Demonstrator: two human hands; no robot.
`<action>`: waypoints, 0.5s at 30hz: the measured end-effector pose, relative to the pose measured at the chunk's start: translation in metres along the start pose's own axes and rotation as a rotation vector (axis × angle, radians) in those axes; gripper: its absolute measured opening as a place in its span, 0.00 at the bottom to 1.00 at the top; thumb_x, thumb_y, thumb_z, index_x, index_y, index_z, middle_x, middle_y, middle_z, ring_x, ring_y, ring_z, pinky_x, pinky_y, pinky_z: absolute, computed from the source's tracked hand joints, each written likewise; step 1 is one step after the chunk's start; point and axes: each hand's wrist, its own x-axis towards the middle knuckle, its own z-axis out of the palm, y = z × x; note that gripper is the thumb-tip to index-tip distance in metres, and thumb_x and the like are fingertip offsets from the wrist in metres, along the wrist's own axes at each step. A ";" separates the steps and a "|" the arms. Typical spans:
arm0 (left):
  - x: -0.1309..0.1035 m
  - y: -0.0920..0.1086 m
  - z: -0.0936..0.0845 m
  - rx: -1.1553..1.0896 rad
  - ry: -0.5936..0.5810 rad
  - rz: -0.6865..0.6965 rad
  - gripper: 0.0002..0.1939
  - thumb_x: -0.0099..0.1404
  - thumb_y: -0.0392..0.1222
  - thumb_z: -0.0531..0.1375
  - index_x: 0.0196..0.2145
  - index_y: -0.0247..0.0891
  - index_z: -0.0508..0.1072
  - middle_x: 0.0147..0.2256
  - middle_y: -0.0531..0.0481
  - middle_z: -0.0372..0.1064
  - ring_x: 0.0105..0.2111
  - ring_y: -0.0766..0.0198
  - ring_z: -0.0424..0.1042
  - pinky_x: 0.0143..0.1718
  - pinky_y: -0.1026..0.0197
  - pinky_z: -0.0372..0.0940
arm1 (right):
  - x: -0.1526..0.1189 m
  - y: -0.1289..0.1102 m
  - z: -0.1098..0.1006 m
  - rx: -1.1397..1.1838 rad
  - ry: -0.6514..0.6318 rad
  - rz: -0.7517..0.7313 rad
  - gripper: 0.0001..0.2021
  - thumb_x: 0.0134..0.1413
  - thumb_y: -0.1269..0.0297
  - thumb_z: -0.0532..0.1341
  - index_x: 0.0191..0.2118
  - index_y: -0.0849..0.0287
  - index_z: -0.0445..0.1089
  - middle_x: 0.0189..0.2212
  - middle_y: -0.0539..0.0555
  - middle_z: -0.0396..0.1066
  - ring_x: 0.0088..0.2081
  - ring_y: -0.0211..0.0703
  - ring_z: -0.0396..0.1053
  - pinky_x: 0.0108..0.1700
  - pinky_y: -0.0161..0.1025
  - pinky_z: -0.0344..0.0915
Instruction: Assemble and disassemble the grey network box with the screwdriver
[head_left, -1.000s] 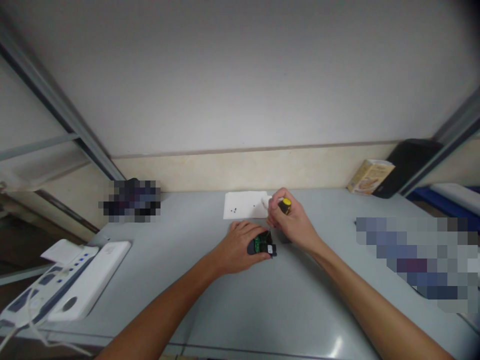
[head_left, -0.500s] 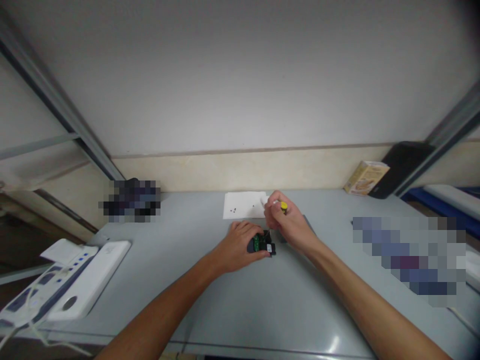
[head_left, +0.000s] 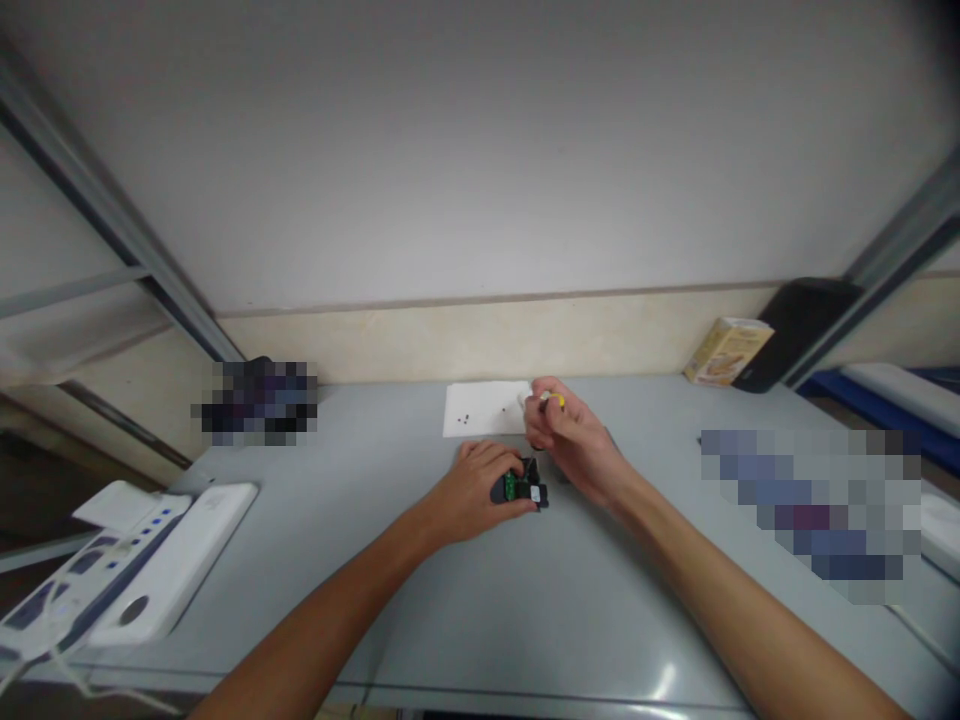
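My left hand (head_left: 480,490) is wrapped round a small black device (head_left: 534,493) with a green circuit board (head_left: 511,486) showing, holding it against the grey table. My right hand (head_left: 566,430) is closed round a tool with a yellow end (head_left: 556,400), just above and to the right of the device. The tool's tip is too small to make out. Behind my hands lies a white sheet of paper (head_left: 486,405) with several tiny dark pieces on its left part. A dark flat object is partly hidden under my right hand.
A white power strip (head_left: 94,560) and a white slab (head_left: 176,565) lie at the left, with cables. A blurred dark object (head_left: 259,400) stands at the back left. At the back right, a yellow box (head_left: 727,352) leans by a black case (head_left: 799,330). A pixelated patch covers the right side.
My right hand has turned slightly, and the yellow end of the tool has tilted and shifted left. My left hand still holds the device. The whole view has moved a little.
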 end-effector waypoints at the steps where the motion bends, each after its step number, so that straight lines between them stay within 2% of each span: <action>1: 0.000 0.000 0.000 -0.003 0.002 0.006 0.16 0.67 0.55 0.64 0.44 0.43 0.71 0.49 0.48 0.74 0.52 0.56 0.70 0.56 0.51 0.56 | 0.001 -0.001 0.000 0.005 0.019 -0.002 0.13 0.62 0.50 0.62 0.45 0.51 0.67 0.25 0.45 0.57 0.25 0.37 0.57 0.31 0.36 0.58; 3: 0.000 0.001 -0.001 -0.002 0.008 0.012 0.16 0.67 0.55 0.64 0.43 0.43 0.71 0.49 0.49 0.74 0.52 0.56 0.70 0.56 0.51 0.56 | 0.001 -0.003 0.000 -0.006 0.029 0.015 0.15 0.64 0.47 0.58 0.44 0.54 0.69 0.28 0.49 0.60 0.28 0.39 0.61 0.34 0.39 0.61; 6: 0.000 0.001 -0.001 0.008 0.009 0.009 0.15 0.67 0.56 0.64 0.43 0.43 0.71 0.50 0.49 0.74 0.52 0.56 0.70 0.56 0.51 0.55 | -0.001 -0.008 -0.001 -0.044 -0.002 0.017 0.13 0.56 0.51 0.66 0.37 0.55 0.68 0.39 0.53 0.68 0.36 0.43 0.68 0.41 0.41 0.64; 8: 0.000 0.001 0.000 0.010 0.012 0.007 0.15 0.67 0.56 0.64 0.43 0.43 0.71 0.49 0.49 0.74 0.52 0.55 0.70 0.56 0.51 0.55 | -0.002 -0.008 -0.003 -0.049 0.001 -0.003 0.16 0.51 0.56 0.71 0.35 0.54 0.64 0.41 0.52 0.70 0.36 0.42 0.69 0.41 0.41 0.64; 10: 0.000 0.001 0.000 0.007 0.013 0.007 0.16 0.67 0.56 0.64 0.43 0.43 0.71 0.49 0.49 0.74 0.52 0.56 0.70 0.56 0.51 0.55 | -0.001 -0.005 -0.005 -0.050 0.029 -0.025 0.18 0.52 0.57 0.72 0.35 0.52 0.60 0.31 0.47 0.68 0.28 0.38 0.64 0.34 0.37 0.61; 12: -0.001 0.000 0.000 0.002 0.015 0.005 0.16 0.66 0.56 0.64 0.43 0.42 0.71 0.49 0.49 0.74 0.52 0.56 0.70 0.57 0.51 0.55 | 0.002 -0.002 -0.007 -0.060 0.063 -0.043 0.16 0.57 0.52 0.68 0.35 0.52 0.60 0.21 0.42 0.57 0.21 0.35 0.53 0.27 0.34 0.54; 14: -0.001 0.000 0.000 0.002 0.014 0.002 0.16 0.66 0.55 0.65 0.42 0.42 0.71 0.50 0.48 0.74 0.52 0.56 0.70 0.57 0.52 0.54 | 0.005 0.000 -0.007 -0.047 0.091 -0.042 0.15 0.62 0.46 0.62 0.39 0.51 0.64 0.19 0.41 0.50 0.20 0.35 0.48 0.25 0.34 0.51; 15: -0.001 0.001 -0.001 0.003 0.014 0.002 0.15 0.66 0.55 0.65 0.42 0.42 0.71 0.51 0.48 0.74 0.53 0.56 0.70 0.57 0.52 0.54 | 0.005 -0.001 -0.007 -0.028 0.094 -0.025 0.16 0.63 0.44 0.59 0.41 0.52 0.66 0.21 0.43 0.52 0.21 0.36 0.50 0.26 0.35 0.54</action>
